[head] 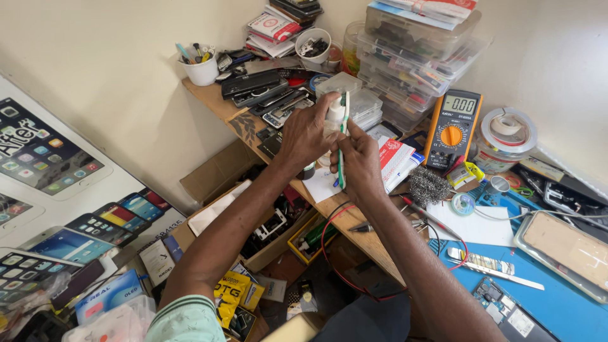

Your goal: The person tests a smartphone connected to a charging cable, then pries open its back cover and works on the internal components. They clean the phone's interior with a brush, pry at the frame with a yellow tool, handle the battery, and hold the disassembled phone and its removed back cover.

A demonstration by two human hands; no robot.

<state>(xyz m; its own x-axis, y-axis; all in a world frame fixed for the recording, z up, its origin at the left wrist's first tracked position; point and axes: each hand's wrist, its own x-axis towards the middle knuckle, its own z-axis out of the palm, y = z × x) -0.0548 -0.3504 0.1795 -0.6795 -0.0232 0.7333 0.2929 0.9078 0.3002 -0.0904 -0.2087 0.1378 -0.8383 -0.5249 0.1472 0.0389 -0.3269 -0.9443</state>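
The left hand [307, 136] has its grip closed round a small white bottle [334, 117], steadying it; just beside it, the right hand [359, 158] pinches a green-and-white toothbrush [342, 136] upright against it, above the desk [354, 231].

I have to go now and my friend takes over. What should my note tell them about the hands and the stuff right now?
Left hand: raised over the wooden bench, gripping a small white bottle.
Right hand: holding a green and white toothbrush upright, bristles up beside the bottle.
Nearby: orange multimeter to the right, steel wool ball below it, blue mat with a small circuit board.
Done: bottle and brush are both picked up.
Left: whether the bottle is open or the brush wet cannot be told; the board lies untouched on the mat.
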